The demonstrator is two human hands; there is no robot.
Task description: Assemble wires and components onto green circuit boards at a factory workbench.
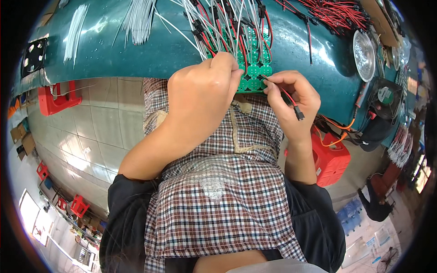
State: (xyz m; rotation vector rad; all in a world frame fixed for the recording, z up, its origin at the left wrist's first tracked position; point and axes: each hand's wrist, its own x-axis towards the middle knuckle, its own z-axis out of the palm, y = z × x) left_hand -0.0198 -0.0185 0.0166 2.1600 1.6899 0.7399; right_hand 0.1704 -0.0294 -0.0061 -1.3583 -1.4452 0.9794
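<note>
A panel of round green circuit boards lies at the table's near edge, with many white wires and red-and-black leads with black plugs standing over its far part. My right hand pinches a red-and-black cable at the panel's near right corner; its black plug hangs below my fingers. My left hand is closed at the left side of the panel, fingertips together near the boards. What it grips, if anything, is hidden behind the hand.
White wires lie in bundles at the far left, red-and-black cables in a heap at the far right. A metal dish, a soldering iron and a black fan are at the right. Red stools stand below.
</note>
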